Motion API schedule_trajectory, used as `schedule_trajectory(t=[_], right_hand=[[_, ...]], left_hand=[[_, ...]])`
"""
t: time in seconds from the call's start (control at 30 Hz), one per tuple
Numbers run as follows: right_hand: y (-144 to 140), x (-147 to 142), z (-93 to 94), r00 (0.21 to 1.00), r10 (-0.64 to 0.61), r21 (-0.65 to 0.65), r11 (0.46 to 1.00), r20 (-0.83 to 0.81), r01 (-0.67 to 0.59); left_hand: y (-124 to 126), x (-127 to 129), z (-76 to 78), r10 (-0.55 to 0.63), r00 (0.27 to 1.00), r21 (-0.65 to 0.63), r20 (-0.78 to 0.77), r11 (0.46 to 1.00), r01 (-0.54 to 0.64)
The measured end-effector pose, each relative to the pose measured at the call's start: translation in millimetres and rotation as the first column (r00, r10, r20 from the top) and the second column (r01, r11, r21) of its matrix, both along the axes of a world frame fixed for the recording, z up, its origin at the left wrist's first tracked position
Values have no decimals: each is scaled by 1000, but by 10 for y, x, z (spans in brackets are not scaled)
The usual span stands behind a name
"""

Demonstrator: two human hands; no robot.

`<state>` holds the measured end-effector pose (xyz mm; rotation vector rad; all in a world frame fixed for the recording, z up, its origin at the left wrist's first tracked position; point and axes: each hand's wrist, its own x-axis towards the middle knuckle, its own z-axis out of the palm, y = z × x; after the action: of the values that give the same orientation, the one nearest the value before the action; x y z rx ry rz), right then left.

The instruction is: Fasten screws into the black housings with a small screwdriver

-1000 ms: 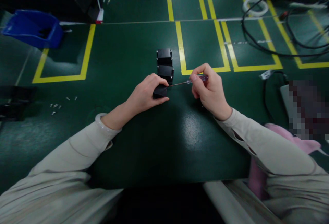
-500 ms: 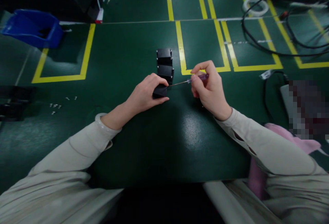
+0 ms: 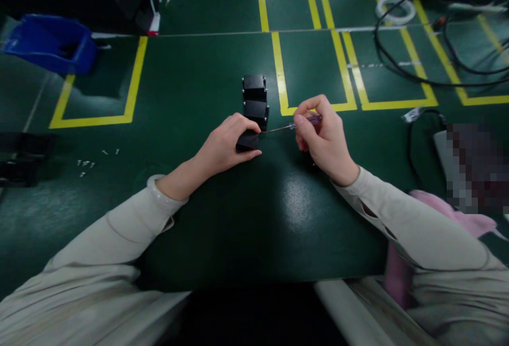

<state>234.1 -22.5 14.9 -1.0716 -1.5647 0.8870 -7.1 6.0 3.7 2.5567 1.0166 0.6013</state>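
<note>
My left hand (image 3: 225,142) is closed around a small black block (image 3: 248,141), thumb on one side and fingers on the other, low over the green table. In my right hand (image 3: 320,134) is a screwdriver (image 3: 306,122) with a clear purplish handle, pinched between thumb and fingers. Its thin shaft points left, and the tip meets the block's right side by my left fingertip; the exact contact point is too small to make out. Just beyond the held block stand two similar black blocks (image 3: 254,85) in a row, with small screws at their sides.
Several loose screws (image 3: 85,163) lie on the left, near black parts (image 3: 24,158). A blue bin (image 3: 51,44) stands at the far left. Yellow tape marks rectangles on the table (image 3: 207,81). To the right are a white tape roll (image 3: 395,10), black cables (image 3: 413,77) and pink cloth (image 3: 445,209).
My right fingers have shifted slightly on the screwdriver handle. My left hand, the held block and the other blocks stay in place.
</note>
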Motion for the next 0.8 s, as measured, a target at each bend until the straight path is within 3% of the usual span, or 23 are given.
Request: schedule_trajectory(t=[0.8], right_hand=[[-2,-1,5,1000,-2,15,1000,0,2]], left_hand=[[-1,-3,-7,-21,1000,33,21,999,21]])
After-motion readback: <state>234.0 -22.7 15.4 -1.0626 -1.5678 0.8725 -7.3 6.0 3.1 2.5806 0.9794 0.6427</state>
